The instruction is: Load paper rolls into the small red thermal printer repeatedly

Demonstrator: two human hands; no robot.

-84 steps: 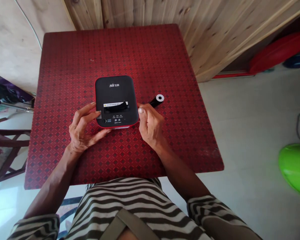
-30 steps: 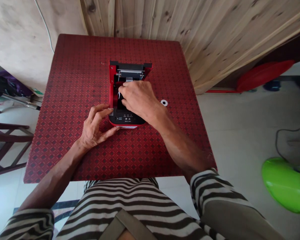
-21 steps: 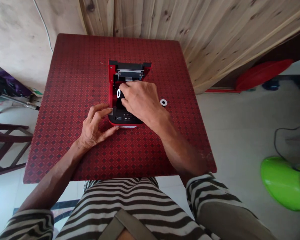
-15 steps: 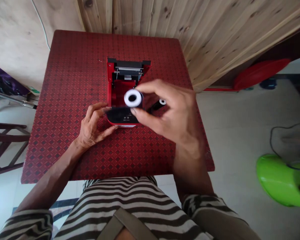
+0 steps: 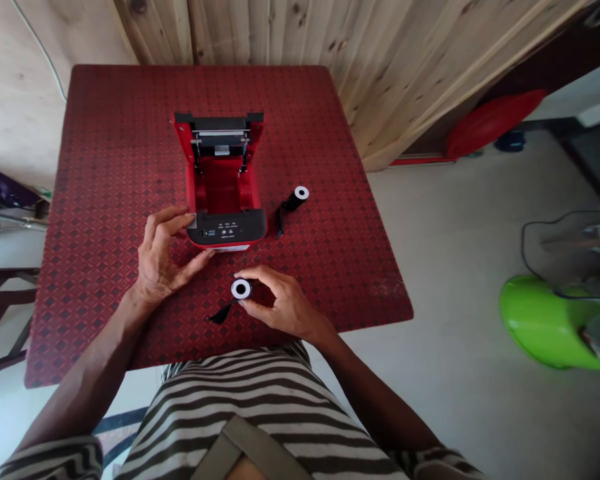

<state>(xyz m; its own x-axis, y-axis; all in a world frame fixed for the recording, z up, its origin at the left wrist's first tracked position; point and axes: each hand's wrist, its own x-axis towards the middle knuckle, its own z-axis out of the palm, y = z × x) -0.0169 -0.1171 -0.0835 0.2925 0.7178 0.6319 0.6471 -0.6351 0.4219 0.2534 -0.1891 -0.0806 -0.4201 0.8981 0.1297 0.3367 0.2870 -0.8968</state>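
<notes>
A red and black label printer [image 5: 253,228] stands on the table with its lid raised and its red bay showing. My left hand [image 5: 161,252] grips its front left corner, fingers on the top panel and thumb low at the front. Between the thumb and fingers of my right hand [image 5: 283,300] is a black ribbon roll [image 5: 241,289] with a white ring-shaped end facing up. A loose black tail hangs from this roll toward the left. To the right of the printer lies a second black roll [image 5: 296,199], also white-ended, with its own loose strip.
The red patterned table [image 5: 115,147] meets a wooden plank wall [image 5: 275,33] at the back. A dark wooden chair [image 5: 5,300] is at the left. On the floor to the right sits a green plastic tub [image 5: 535,323].
My right hand has come down and toward me with the ribbon roll, from above the printer to the table's front. My left hand stays on the printer. The view has shifted right.
</notes>
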